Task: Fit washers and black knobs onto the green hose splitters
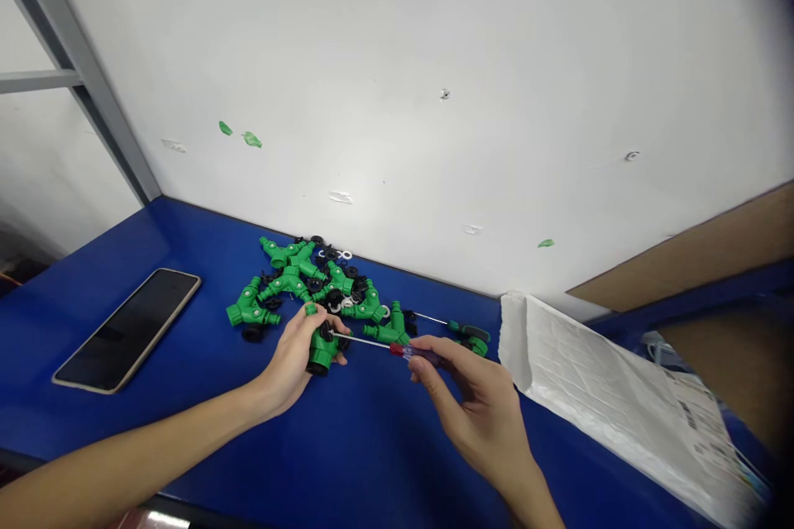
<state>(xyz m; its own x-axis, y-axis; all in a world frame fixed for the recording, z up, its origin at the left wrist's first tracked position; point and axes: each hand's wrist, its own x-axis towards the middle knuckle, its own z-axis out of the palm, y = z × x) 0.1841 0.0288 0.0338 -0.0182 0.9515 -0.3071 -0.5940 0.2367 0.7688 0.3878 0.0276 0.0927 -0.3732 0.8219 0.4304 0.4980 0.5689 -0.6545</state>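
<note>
My left hand [290,359] is closed around a green Y-shaped hose connector [322,347] with a black ring at its lower end. In my right hand [480,401] is a screwdriver [404,350] with a red and clear purple handle, gripped by thumb and fingers. Its thin metal shaft points left, and the tip meets a black part on the side of the connector. Whether the tip sits in a screw is too small to tell. Just behind my hands lies a pile of green connectors [287,284] with black and white rings among them.
A second screwdriver [468,331] with a green and black handle lies beyond my right hand. The phone [129,331] rests on the blue table [223,446] at the left. At the right is a white padded mailer [595,372]. A white wall [397,140] rises behind.
</note>
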